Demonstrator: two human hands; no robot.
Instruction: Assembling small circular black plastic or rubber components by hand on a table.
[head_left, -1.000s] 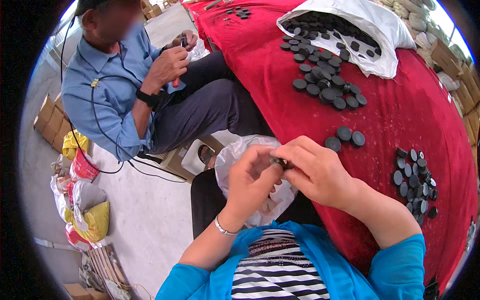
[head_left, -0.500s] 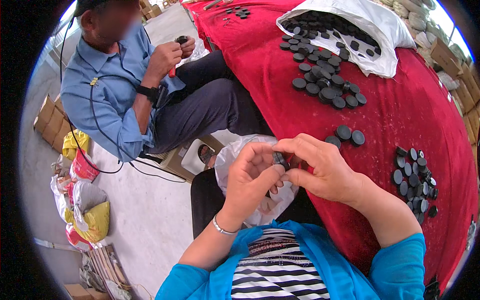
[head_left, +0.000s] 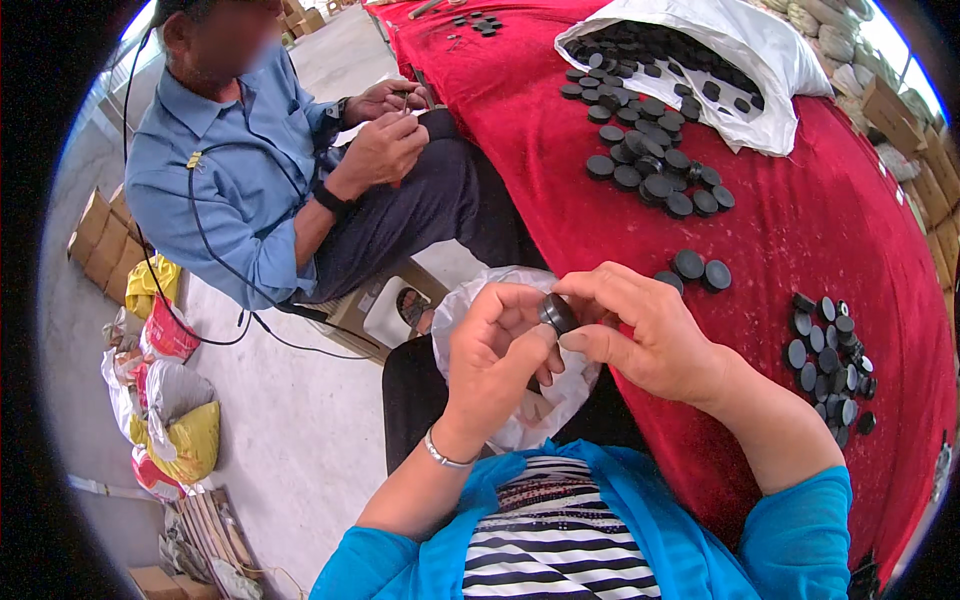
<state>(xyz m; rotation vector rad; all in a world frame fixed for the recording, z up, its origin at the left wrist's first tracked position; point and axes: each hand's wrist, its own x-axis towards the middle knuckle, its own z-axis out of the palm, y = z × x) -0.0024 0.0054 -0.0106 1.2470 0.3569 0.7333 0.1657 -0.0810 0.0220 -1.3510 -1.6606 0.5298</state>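
Between my two hands is a round black rubber-like disc (head_left: 557,314), tilted so that its rim and one face show. My left hand (head_left: 505,335) pinches it between thumb and fingers. Thumb and forefinger of my right hand (head_left: 640,325) close on its other side. Below the hands an opened white plastic bag (head_left: 470,300) lies over my lap; its contents are mostly hidden. Just past my right hand, a few similar black discs (head_left: 688,264) lie on the red cloth (head_left: 760,330). A pile of smaller black round pieces (head_left: 828,350) sits to the right of my forearm.
A white sack (head_left: 690,30) spills many black discs (head_left: 645,150) across the far table. To my left a seated co-worker in a blue shirt (head_left: 210,180) handles a small item. Filled bags (head_left: 185,440) and cardboard boxes (head_left: 105,245) stand on the floor at left.
The disc in my fingers has turned and shows more of its face and rim. The co-worker's hands have moved down and right, toward the table edge.
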